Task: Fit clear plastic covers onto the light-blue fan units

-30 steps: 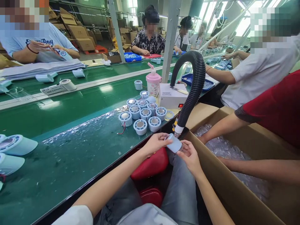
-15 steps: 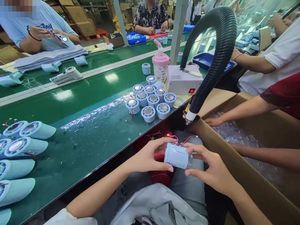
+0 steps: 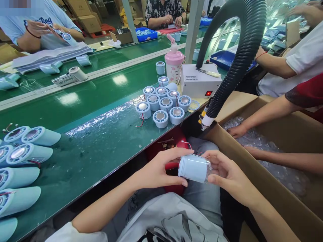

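Observation:
Above my lap, a light blue cylindrical housing with a clear plastic end lies sideways between my hands. My left hand grips its left end, thumb below and fingers on top. At the clear end, my right hand curls its fingers and thumb around it. A white connector on thin wires sticks out behind the housing. Several similar blue round housings with silver centres stand grouped on the green work surface ahead. More blue housings with slanted ends lie at the left.
A white box with a red switch and a pink cup stand behind the group. A black flexible hose arches down at the right. Another person's hands reach into a cardboard box holding clear plastic. Co-workers sit across the line.
My right hand has closed further over the clear end, and the housing has turned slightly. The red and white wires now show less. The view has shifted a little.

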Demonstrator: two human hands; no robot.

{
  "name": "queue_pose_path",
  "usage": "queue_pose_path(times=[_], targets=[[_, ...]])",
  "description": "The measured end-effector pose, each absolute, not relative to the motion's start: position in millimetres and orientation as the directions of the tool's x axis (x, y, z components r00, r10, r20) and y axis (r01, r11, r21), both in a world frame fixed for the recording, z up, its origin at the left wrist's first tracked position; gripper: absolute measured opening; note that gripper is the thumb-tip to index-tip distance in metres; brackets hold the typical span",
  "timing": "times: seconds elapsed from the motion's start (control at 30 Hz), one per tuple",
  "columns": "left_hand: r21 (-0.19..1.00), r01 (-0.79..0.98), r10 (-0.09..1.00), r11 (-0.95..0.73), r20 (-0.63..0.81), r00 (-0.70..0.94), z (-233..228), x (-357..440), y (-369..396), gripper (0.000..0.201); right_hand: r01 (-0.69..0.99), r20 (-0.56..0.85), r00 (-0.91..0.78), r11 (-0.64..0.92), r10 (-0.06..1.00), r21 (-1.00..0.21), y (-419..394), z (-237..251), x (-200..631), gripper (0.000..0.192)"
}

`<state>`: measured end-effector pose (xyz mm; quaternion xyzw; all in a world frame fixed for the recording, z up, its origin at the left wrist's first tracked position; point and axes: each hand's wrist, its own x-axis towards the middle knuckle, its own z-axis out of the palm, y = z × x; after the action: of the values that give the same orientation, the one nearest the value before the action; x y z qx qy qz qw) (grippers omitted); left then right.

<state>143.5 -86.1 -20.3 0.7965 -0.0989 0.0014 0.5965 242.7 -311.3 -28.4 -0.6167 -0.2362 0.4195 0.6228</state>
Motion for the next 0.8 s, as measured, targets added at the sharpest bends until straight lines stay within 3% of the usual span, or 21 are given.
queue_pose_path(times=[0.27, 0.63, 0.8], targets=[[0.910, -0.228, -0.147, -0.345, 0.188, 0.971, -21, 143, -85, 0.074, -0.419, -0.297, 0.508, -0.070, 0.808, -0.905, -304, -32, 243, 0.045], [0.925, -0.295, -0.203, -0.239, 0.249, 0.947, -26, 147, -83, 0.079, -0.563, -0.443, 0.460, -0.133, 0.770, -0.815, -294, -35, 238, 0.052], [0.939, -0.293, -0.218, -0.180, 0.252, 0.943, -28, 148, -82, 0.079, -0.659, -0.504, 0.356, -0.171, 0.787, -0.732, -290, -36, 237, 0.059]])
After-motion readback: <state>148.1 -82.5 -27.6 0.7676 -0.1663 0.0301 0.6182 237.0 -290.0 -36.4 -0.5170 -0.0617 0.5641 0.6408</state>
